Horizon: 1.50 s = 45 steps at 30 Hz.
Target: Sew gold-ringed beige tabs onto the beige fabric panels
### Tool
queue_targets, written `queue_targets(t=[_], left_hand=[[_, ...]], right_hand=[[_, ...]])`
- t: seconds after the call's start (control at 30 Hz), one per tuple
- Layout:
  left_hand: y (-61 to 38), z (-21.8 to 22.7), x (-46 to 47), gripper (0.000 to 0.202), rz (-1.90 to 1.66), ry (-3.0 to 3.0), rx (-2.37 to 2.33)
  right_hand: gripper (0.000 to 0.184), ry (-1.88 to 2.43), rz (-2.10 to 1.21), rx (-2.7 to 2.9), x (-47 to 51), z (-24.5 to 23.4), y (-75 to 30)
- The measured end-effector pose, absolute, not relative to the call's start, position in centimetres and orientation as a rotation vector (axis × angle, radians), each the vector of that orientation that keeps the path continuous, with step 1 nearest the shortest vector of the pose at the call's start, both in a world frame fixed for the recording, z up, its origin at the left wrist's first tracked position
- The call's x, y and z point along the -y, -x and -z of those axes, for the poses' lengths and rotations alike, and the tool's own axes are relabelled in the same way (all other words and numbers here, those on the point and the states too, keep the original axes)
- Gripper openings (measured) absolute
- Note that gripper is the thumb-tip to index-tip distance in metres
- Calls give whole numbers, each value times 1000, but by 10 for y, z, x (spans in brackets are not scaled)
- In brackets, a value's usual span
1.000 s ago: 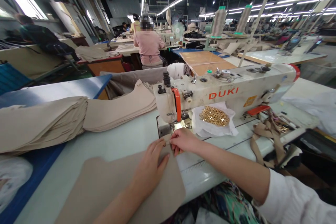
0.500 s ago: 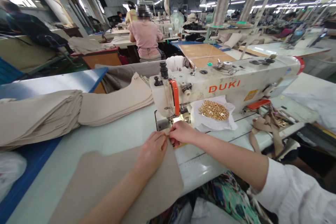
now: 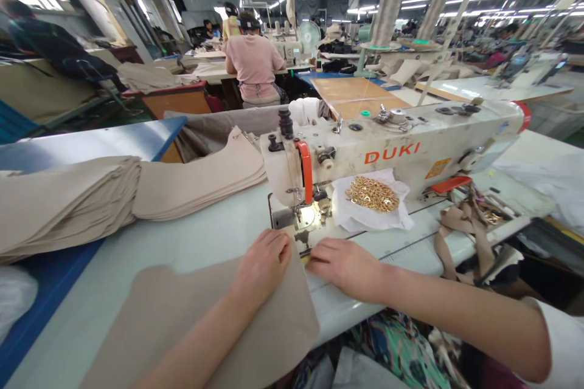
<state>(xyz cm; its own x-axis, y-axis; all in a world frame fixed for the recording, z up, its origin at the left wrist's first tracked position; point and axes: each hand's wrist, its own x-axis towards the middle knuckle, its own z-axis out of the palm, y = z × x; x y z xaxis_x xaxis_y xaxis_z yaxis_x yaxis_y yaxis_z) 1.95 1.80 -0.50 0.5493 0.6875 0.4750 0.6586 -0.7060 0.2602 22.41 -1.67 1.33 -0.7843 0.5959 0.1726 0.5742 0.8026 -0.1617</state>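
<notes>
A beige fabric piece (image 3: 191, 316) lies flat on the pale table in front of a white DUKI sewing machine (image 3: 410, 146). My left hand (image 3: 262, 264) rests on the fabric's far corner, fingers curled down and pressed on the cloth near the needle (image 3: 305, 219). My right hand (image 3: 347, 267) lies on the table just right of the fabric's edge, fingers together and pointing at a small yellow bit by that edge. Whether the right hand holds anything is hidden.
A thick stack of beige fabric pieces (image 3: 114, 194) lies at the left. Gold metal rings on white cloth (image 3: 371, 194) sit under the machine arm. Beige straps (image 3: 460, 225) hang at the right. Thread cones (image 3: 385, 15) stand behind. A person in pink (image 3: 254, 64) sits ahead.
My right hand has drawn back from the needle towards me and to the right, lying flatter on the table. The left hand stays on the fabric corner.
</notes>
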Motion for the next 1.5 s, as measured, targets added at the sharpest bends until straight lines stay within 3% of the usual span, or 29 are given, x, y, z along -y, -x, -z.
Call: queue_targets(t=[0.23,1.0,1.5], left_hand=[[-20,6,-19,18,-872,-2733,-1187],[-19,8,-15,18,-921,-2767,-1128],[-18,9,-16,19,-930,-2812,-1087]], right_hand=[[14,787,48,2769,15,-3,-216],[21,790,2,2626,10,14,-201],[13,829,59,2635,10,7,-199]])
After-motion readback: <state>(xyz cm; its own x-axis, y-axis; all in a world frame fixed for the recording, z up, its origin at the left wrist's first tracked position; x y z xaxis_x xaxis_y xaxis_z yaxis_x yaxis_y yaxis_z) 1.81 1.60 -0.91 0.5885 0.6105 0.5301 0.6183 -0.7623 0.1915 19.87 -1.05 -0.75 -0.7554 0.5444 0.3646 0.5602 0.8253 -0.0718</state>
